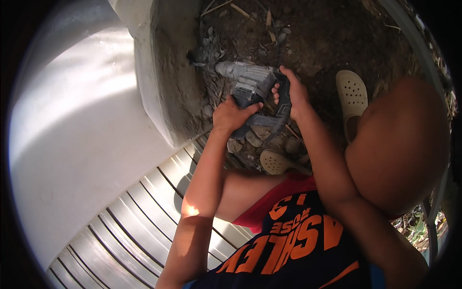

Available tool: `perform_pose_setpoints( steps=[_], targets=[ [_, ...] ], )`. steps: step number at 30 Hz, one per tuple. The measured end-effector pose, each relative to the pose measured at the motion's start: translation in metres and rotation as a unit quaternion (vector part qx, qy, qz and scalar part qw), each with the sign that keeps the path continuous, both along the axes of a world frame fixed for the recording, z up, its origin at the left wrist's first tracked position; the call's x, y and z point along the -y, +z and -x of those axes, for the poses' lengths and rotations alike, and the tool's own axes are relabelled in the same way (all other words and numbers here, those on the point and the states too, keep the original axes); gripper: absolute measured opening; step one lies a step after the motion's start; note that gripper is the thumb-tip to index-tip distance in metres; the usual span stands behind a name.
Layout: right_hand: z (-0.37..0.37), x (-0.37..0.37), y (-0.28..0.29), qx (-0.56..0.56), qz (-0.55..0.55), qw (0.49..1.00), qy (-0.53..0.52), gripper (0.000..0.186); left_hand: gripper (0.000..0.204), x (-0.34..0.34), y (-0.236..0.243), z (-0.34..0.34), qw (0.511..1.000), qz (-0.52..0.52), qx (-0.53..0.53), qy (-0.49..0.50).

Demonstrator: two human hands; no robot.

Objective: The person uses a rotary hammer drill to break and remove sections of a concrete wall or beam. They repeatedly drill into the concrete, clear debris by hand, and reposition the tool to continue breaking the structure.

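A grey, dust-covered rotary hammer drill (250, 77) lies level in my two hands, its nose pointing left. Its bit (198, 63) reaches the base of the concrete wall (168, 82); whether the tip has entered the wall cannot be made out. My left hand (233, 114) is wrapped round the lower part of the drill's body, thumb on the near side. Around the black rear handle (284, 98) my right hand (294, 91) is closed, with its fingertips showing on the inner side.
Brown soil (317, 43) with stones (253, 138) and dry sticks lies under the drill. My feet wear beige clogs (352, 91), one to the right and one below the drill. A pale smooth slab (82, 111) and a ribbed light panel (130, 212) stand at the left.
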State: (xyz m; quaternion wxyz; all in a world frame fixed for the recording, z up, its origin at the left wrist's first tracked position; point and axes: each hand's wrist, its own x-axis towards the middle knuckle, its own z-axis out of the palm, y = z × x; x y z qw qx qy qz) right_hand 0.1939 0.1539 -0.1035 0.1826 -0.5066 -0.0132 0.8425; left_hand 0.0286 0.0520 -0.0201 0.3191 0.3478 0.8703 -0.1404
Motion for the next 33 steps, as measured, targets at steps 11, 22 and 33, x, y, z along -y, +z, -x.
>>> perform_pose_setpoints(
  steps=[11, 22, 33],
  targets=[
    [0.096, 0.187, 0.009, -0.063, 0.128, 0.985, -0.097, 0.061, 0.111, 0.113, 0.023, 0.120, 0.994, 0.020, -0.016, -0.107],
    [0.012, 0.025, 0.039, 0.018, -0.138, 0.990, -0.002, 0.057, 0.112, 0.040, -0.029, 0.022, 0.976, -0.197, 0.065, 0.063],
    [-0.030, -0.082, 0.082, -0.010, -0.168, 0.984, 0.055, 0.054, 0.097, -0.043, 0.024, -0.039, 0.953, -0.221, 0.124, 0.168]
  ],
)
